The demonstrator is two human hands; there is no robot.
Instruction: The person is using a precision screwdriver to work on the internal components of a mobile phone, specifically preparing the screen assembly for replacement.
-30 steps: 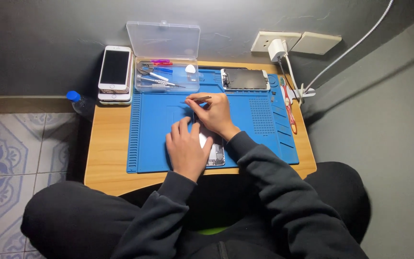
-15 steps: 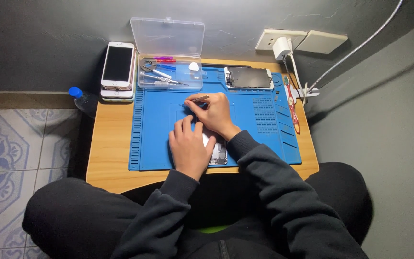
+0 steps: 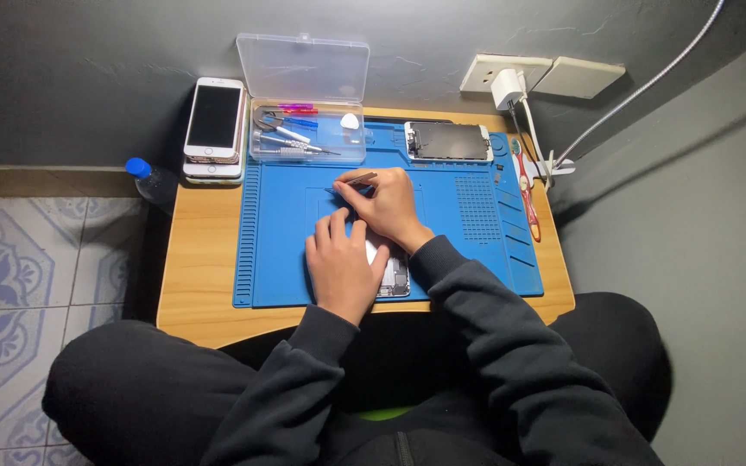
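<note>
On a blue work mat (image 3: 278, 250) lies an opened phone body (image 3: 393, 274), mostly covered by my hands. My left hand (image 3: 343, 269) presses flat on it. Just beyond, my right hand (image 3: 383, 204) pinches a thin metal tool (image 3: 354, 180) whose tip points left over the mat. A detached phone screen (image 3: 447, 141) rests face up at the mat's far edge.
A clear plastic box (image 3: 307, 136) with its lid raised holds several small tools. A stack of phones (image 3: 214, 129) sits at the table's far left, with a blue-capped bottle (image 3: 151, 179) beside it. Red-handled tools (image 3: 526, 185) lie on the mat's right edge. A charger (image 3: 508, 87) is plugged into a wall socket.
Both hands stay in nearly the same place over the phone body. The right hand's tool shifts slightly; the view has drifted a little.
</note>
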